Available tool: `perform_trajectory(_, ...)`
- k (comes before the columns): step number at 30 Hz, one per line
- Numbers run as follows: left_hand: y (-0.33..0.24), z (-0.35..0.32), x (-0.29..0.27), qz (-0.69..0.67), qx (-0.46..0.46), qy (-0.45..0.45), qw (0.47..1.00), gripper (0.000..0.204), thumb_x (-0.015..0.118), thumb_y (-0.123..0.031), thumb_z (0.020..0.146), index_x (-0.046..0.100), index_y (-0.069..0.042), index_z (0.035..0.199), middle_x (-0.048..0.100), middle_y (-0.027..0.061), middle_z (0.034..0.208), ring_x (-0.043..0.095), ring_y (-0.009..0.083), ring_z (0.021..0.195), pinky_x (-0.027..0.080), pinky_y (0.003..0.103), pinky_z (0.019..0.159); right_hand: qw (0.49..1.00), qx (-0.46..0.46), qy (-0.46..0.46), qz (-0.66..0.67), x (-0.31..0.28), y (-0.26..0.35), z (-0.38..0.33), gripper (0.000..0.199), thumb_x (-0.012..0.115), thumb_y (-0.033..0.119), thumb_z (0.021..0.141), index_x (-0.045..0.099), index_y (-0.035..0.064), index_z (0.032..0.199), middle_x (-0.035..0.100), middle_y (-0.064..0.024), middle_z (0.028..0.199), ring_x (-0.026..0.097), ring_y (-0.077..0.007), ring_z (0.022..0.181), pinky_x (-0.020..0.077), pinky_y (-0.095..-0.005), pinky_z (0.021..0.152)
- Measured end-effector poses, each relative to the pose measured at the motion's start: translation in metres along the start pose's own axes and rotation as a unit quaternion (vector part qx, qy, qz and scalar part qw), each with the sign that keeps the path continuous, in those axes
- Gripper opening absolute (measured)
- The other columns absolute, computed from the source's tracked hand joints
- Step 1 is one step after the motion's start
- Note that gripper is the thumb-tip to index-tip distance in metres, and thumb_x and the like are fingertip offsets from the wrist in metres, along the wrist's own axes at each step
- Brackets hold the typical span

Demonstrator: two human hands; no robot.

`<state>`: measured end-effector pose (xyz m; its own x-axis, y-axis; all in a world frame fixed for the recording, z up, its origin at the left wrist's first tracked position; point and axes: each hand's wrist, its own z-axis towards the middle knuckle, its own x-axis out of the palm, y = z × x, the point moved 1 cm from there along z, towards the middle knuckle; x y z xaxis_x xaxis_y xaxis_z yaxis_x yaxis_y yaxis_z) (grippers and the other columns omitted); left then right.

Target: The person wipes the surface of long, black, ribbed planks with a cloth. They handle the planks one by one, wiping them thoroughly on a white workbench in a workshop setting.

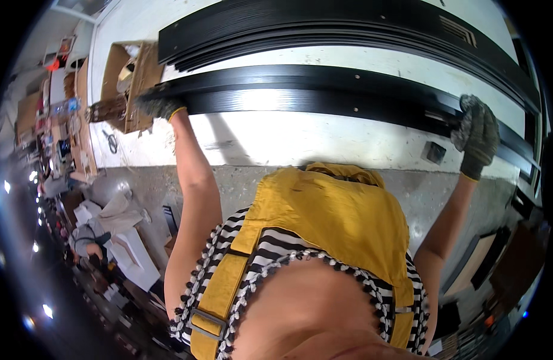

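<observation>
A long black board (270, 101) with a glossy face and a raised lengthwise edge lies across the white tabletop (276, 138) in front of me. My left hand (161, 103), in a dark glove with a yellow cuff, is closed on its left end; the fingertips blend into the black and are hard to make out. Near the other end, my right hand (477, 133), in a grey-black glove, has its fingers bent over the board's edge. Beyond lies a stack of similar black boards (288, 29), with a pale angular mark near its right end.
A cardboard box (146, 90) with odds and ends stands by my left hand, a brown jar-like thing (107, 110) beside it. Scissors (110, 141) lie nearby. A small dark square block (433, 152) sits near my right hand. Another person (92, 243) is at the lower left.
</observation>
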<state>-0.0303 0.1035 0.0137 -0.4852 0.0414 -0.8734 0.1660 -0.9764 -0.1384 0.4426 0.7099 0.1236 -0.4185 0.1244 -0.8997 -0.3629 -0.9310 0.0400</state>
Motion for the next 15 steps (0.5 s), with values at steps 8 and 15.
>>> perform_trajectory(8, 0.028, -0.009, -0.009, -0.658, -0.105, -0.133, 0.734, 0.022, 0.047, -0.025, 0.104, 0.058, -0.006, 0.104, 0.060, 0.0055, 0.091, 0.060, 0.0177, 0.080, 0.054, 0.033, 0.073, 0.992, -0.002, -0.052, 0.112, 0.018, -0.017, 0.000, 0.035, 0.066, 0.019, 0.092, 0.064, 0.0022, 0.124, 0.070, -0.0148, 0.118, 0.069, -0.0295, 0.107, 0.0547, -0.0387, 0.092)
perform_trajectory(15, -0.084, -0.053, -0.168, -0.506, 0.205, -0.003, 0.838, 0.040, 0.039, -0.024, 0.105, 0.066, 0.003, 0.117, 0.069, 0.0175, 0.117, 0.066, 0.0261, 0.109, 0.050, 0.042, 0.102, 0.970, -0.186, -0.137, -0.073, 0.033, -0.025, -0.019, 0.051, 0.069, 0.029, 0.090, 0.059, 0.0078, 0.135, 0.063, -0.0086, 0.134, 0.062, -0.0235, 0.120, 0.0475, -0.0379, 0.104)
